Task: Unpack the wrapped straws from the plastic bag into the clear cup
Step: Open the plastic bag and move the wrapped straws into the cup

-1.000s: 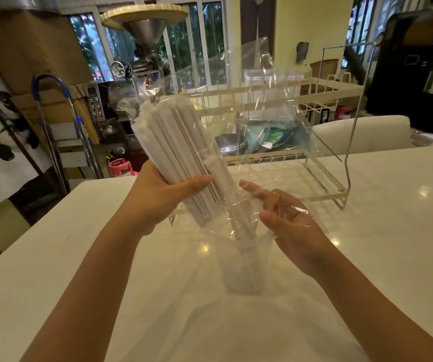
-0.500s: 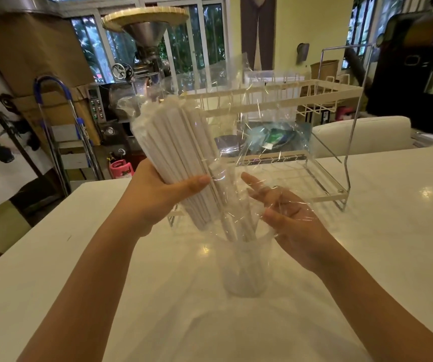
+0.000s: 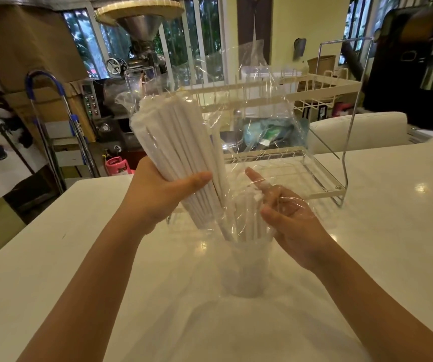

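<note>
My left hand (image 3: 155, 197) grips a thick bundle of white paper-wrapped straws (image 3: 173, 147) through the clear plastic bag (image 3: 257, 105), tilted with its lower end over the clear cup (image 3: 244, 273). The cup stands on the white table, and several straws (image 3: 249, 220) stand in it. My right hand (image 3: 288, 223) is beside the cup's rim, fingers spread and partly under the loose bag film, touching the straws in the cup. Whether it pinches the film is unclear.
A white wire dish rack (image 3: 322, 178) stands on the white table (image 3: 393, 231) just behind the cup. Past the table's far edge are a metal machine with a funnel (image 3: 137, 35), a blue-handled trolley (image 3: 50, 121) and a white chair back (image 3: 361, 134).
More straws have slid down out of the bundle into the cup. My right hand has shifted slightly toward the cup's rim, and the bag film has spread wider above it.
</note>
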